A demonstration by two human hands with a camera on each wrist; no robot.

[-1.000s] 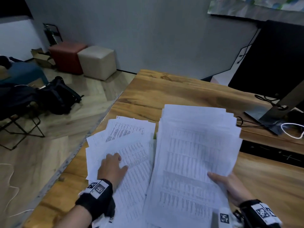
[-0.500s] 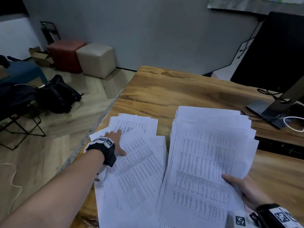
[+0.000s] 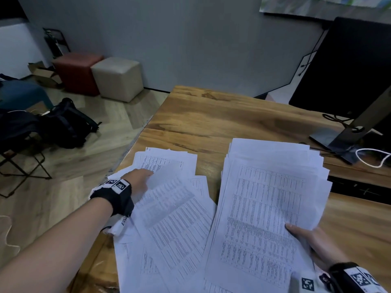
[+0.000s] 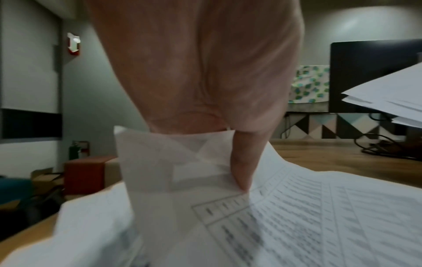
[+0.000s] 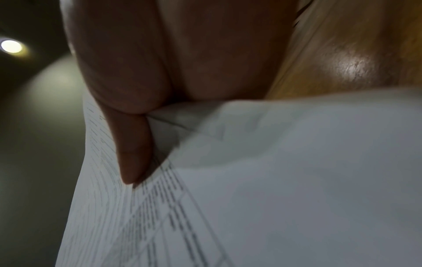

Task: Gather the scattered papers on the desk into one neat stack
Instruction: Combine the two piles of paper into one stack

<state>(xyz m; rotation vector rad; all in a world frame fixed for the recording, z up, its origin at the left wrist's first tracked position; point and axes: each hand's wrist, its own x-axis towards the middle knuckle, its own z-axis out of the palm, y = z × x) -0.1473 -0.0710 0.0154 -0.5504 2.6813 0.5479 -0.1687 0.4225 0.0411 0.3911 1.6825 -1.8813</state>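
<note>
Loose printed sheets (image 3: 175, 210) lie fanned out on the left part of the wooden desk (image 3: 211, 121). My left hand (image 3: 143, 178) reaches to their far end. In the left wrist view my left hand (image 4: 219, 159) has its thumb (image 4: 239, 169) on top of a lifted sheet (image 4: 297, 207) and its fingers hidden beneath, pinching it. To the right, a thicker stack of papers (image 3: 266, 208) is raised off the desk. My right hand (image 3: 304, 233) grips its near right edge, thumb (image 5: 133, 157) on top of the stack (image 5: 285, 180).
A black monitor (image 3: 349, 66) on its stand (image 3: 336, 138) occupies the desk's far right, with black and white cables (image 3: 372, 159) beside it. The desk's left edge runs close to the loose sheets. On the floor left are two cube stools (image 3: 118, 78) and a black backpack (image 3: 67, 123).
My left hand has slid forward from the near sheets to the far end of the loose pile and taken hold of a sheet. The right hand's stack has shifted slightly right.
</note>
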